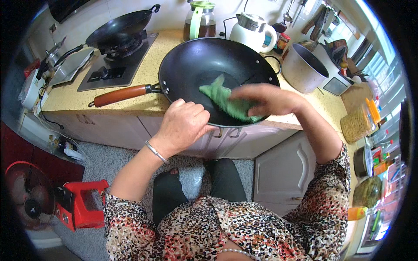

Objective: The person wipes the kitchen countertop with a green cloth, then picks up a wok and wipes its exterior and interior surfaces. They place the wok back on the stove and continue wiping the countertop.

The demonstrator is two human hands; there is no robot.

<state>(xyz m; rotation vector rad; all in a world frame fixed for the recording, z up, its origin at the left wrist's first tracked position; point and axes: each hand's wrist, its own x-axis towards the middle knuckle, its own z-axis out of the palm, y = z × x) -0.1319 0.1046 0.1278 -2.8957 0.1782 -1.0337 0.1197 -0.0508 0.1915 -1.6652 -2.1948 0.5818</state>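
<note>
A large black wok point(196, 62) with a wooden handle pointing left rests at the counter's front edge. My left hand point(187, 122) grips its near rim, fingers curled over it and thumb below. Inside the wok lies a crumpled green cloth point(223, 98). My right hand point(261, 99) is over the cloth at the right side of the wok, blurred by motion; its fingers are spread and touch or nearly touch the cloth. Whether it grips the cloth cannot be told.
A second wok point(119, 29) sits tilted on the gas hob point(114, 71) at left. Behind stand a glass pitcher point(200, 24) and a white kettle point(249, 32). A deep metal pot point(300, 70) is at right, near a plastic jar point(357, 125). Cabinets point(284, 169) are below the counter.
</note>
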